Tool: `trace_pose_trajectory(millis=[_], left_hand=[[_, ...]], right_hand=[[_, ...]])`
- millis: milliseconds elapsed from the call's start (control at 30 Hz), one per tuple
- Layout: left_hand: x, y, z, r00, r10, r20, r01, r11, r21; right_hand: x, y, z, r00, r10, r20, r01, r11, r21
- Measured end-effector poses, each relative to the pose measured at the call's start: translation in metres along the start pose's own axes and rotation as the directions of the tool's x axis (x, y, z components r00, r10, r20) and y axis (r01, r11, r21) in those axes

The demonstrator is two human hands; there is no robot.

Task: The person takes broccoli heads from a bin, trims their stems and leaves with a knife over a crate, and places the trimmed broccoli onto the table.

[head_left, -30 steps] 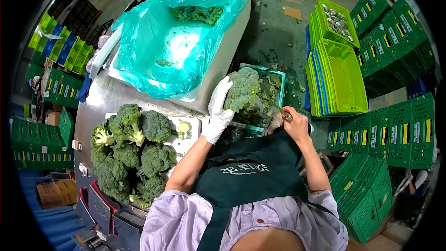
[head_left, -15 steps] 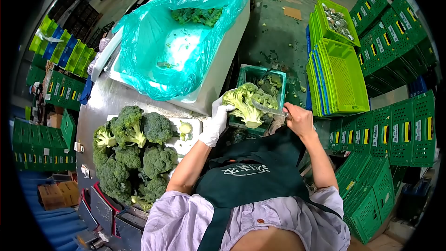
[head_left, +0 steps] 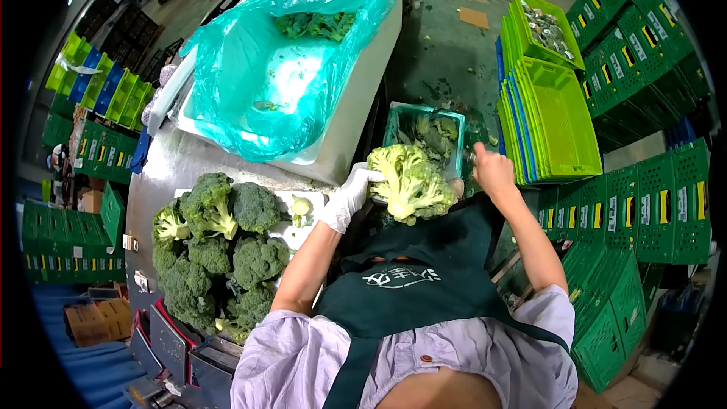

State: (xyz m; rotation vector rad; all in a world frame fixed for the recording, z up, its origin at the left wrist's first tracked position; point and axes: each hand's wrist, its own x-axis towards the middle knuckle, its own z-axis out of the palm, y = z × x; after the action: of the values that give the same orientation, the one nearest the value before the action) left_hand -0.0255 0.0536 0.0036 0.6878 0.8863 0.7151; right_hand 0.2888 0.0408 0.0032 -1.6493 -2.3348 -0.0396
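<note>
A head of broccoli [head_left: 409, 184] is gripped in my left hand [head_left: 351, 195], which wears a white glove; its pale stems face up. To the right, my bare right hand [head_left: 492, 170] is closed around the knife's handle [head_left: 471, 157], and the blade cannot be made out. Beyond the broccoli stands a bin [head_left: 460, 123] with leafy scraps inside. Several broccoli heads [head_left: 208, 257] are piled on the metal table [head_left: 163, 153] at the left, beside a white board [head_left: 312, 201] that bears a small cut stem piece [head_left: 301, 207].
A white foam box [head_left: 350, 110] lined with a green plastic bag [head_left: 257, 125] holds some florets at its far end. Lime-green crates [head_left: 556, 121] stand stacked at the right, near dark green crates [head_left: 617, 216]. More crates [head_left: 102, 153] line the left.
The broccoli has turned from crown side to stem side up and come slightly nearer my body. My right hand, with the knife, has moved away from it to the upper right.
</note>
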Motion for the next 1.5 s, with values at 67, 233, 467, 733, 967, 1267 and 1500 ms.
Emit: trace_pose_trajectory(millis=[67,233,467,733,967,1267,1500], left_hand=[[0.006,-0.013,-0.009,0.999,0.031,0.04,-0.029,0.999,-0.037],[-0.007,-0.006,0.004,0.898,0.434,-0.069,-0.396,0.868,0.3],[-0.013,0.003,0.01,0.534,0.845,0.035,-0.681,0.405,0.611],[-0.035,0.016,0.01,0.339,0.885,0.318,-0.581,-0.069,0.811],[-0.068,0.02,0.013,0.317,0.732,0.603,-0.402,-0.473,0.784],[-0.183,0.017,-0.005,0.403,0.914,0.043,-0.572,0.215,0.792],[-0.284,-0.003,-0.033,0.08,0.871,-0.485,-0.345,0.48,0.807]], right_hand=[[0.004,0.016,0.017,0.926,0.356,0.127,-0.332,0.927,-0.176],[-0.005,-0.008,0.005,0.781,0.498,0.375,-0.575,0.808,0.125],[-0.028,-0.026,0.014,0.852,0.475,0.221,-0.52,0.72,0.459],[-0.028,-0.045,0.004,0.879,0.434,0.198,-0.466,0.69,0.554],[-0.022,-0.044,0.008,0.906,0.396,0.149,-0.403,0.7,0.589],[-0.004,-0.042,0.032,0.964,0.217,0.155,-0.265,0.724,0.636],[0.022,-0.071,0.036,0.968,0.088,0.233,-0.222,0.73,0.646]])
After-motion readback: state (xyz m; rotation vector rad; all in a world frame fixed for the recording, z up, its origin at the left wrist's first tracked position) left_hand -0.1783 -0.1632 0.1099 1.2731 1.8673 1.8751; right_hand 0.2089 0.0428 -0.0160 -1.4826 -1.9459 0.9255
